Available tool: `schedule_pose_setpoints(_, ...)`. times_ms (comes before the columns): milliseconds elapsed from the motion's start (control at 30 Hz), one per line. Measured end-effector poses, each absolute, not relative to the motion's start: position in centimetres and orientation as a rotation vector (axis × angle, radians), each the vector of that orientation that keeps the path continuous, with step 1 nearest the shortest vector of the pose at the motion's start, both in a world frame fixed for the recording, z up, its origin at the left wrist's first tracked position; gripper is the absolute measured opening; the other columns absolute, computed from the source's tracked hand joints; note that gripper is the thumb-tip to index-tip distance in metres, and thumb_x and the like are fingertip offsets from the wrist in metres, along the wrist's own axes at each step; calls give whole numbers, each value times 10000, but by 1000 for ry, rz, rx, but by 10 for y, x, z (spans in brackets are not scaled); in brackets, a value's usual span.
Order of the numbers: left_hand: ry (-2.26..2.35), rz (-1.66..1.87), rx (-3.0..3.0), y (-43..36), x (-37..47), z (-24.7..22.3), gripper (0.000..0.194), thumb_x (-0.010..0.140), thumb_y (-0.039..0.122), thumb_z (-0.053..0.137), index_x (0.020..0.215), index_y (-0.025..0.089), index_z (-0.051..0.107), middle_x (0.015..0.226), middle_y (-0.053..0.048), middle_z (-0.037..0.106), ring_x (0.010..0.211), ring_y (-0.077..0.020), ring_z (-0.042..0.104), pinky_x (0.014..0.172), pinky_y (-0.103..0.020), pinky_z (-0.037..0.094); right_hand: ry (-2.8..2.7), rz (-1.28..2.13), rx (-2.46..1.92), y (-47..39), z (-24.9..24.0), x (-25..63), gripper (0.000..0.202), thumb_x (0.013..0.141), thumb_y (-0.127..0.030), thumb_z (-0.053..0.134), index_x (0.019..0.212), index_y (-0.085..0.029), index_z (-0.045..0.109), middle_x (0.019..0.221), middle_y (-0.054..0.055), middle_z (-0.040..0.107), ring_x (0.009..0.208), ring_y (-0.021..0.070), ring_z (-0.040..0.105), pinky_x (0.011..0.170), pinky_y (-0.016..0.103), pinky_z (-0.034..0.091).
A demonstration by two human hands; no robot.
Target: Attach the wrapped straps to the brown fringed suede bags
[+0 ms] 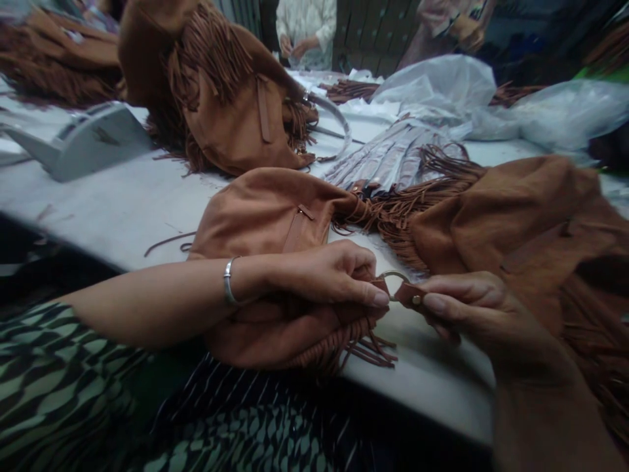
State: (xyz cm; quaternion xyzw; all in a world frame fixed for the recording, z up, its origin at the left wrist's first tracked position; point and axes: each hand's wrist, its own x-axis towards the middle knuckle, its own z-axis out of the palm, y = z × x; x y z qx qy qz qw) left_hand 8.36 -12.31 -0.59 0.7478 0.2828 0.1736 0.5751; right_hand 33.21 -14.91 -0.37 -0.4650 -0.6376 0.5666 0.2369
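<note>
A tan fringed bag point(255, 210) lies at the table's front edge under my left forearm. My left hand point(339, 275), with a silver bracelet at the wrist, pinches a brown leather tab beside a metal ring point(394, 274). On the ring's other side, my right hand point(466, 301) grips a brown leather strap point(410, 295) with a small round stud. The ring joins tab and strap between my two hands. Brown fringe point(373, 347) hangs below my left hand.
More brown fringed bags lie at the right point(521, 210) and back left point(226, 111). A grey tape dispenser point(101, 141) stands at the left. Wrapped straps point(393, 151) and clear plastic bags point(437, 85) are behind. Two people stand across the white table point(122, 196).
</note>
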Motion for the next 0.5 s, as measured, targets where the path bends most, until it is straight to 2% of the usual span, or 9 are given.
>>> schedule_pose_setpoints(200, 601, 459, 1617, -121, 91, -19, 285, 796, 351, 633, 741, 146, 443, 662, 55, 452, 596, -59, 403, 545, -194, 314, -1786, 1615, -1309, -148, -4, 332, 405, 729, -485, 723, 862, -104, 760, 439, -8, 468, 375, 64, 367, 344, 183, 255)
schedule_pose_setpoints(333, 804, 385, 1929, -137, 89, 0, 241, 849, 374, 568, 841, 146, 493, 749, 8, 540, 673, -106, 490, 581, -221, 358, -1850, 1705, -1302, -150, -3, 341, 406, 747, -493, 707, 839, -100, 756, 446, -7, 480, 388, 58, 372, 364, 174, 264)
schedule_pose_setpoints(433, 1083, 274, 2340, -166, 77, 16, 452, 812, 549, 575, 1029, 156, 522, 930, -55, 598, 815, -190, 548, 685, -296, 407, -1665, 1509, -1222, -147, -5, 345, 384, 759, -513, 693, 810, -137, 756, 543, 36, 600, 455, 92, 482, 406, 186, 370)
schedule_pose_setpoints(500, 1195, 161, 2533, -186, 68, 15, 635, 725, 667, 604, 1101, 161, 528, 1041, -95, 592, 930, -261, 549, 800, -375, 413, -1401, 1325, -1143, -142, -6, 345, 367, 696, -524, 745, 803, -174, 756, 622, 43, 655, 539, 118, 568, 492, 203, 472)
